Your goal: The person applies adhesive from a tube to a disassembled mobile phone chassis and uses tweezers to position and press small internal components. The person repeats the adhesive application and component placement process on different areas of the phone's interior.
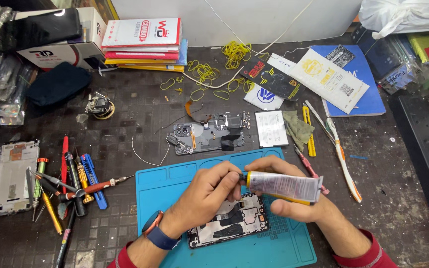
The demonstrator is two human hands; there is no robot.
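Your right hand [294,206] grips the soft glue tube [283,186] by its body; your left hand [209,191] pinches its cap, above the fragile opened phone [229,226] on the blue mat [294,248] at the table's near edge.

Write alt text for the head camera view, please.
Two hands hold a glue tube over an opened phone on a blue mat: right hand grips the body, left hand pinches the cap. Screwdrivers lie to the left.

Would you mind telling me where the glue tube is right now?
In the head view, the glue tube sits right of centre, held in the right hand above the blue mat, its nozzle pinched by the left hand.
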